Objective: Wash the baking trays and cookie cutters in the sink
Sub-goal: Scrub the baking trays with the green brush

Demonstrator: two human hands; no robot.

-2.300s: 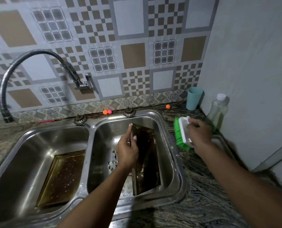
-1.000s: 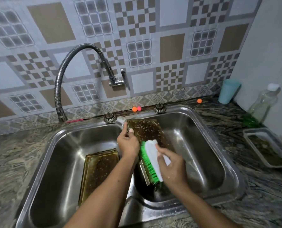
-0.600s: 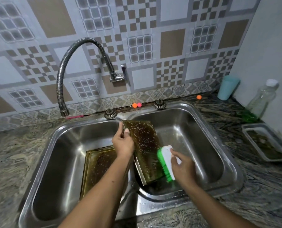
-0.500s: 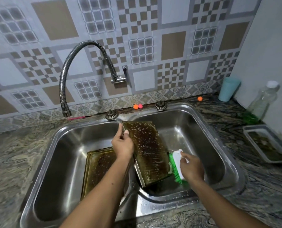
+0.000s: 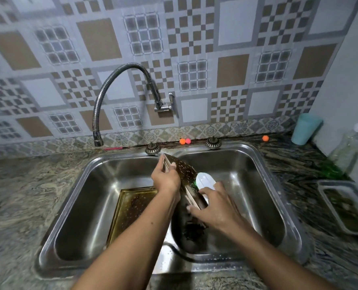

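Our left hand (image 5: 165, 181) grips the top edge of the baking tray (image 5: 182, 168), which stands tilted in the right bowl of the sink (image 5: 257, 185). Our right hand (image 5: 215, 208) holds the brush (image 5: 205, 181) against the tray. We should hold tight and rub all over, corners too, so the wet tray does not slip. A second tray (image 5: 132, 206) lies flat in the left bowl. The tap (image 5: 161, 105) points left, away from our tray. A cup (image 5: 304, 128), a bottle (image 5: 351, 149) and a box (image 5: 337, 182) sit well off to the right.

Tray (image 5: 184, 171) and brush (image 5: 205, 181) in sink (image 5: 247, 185)
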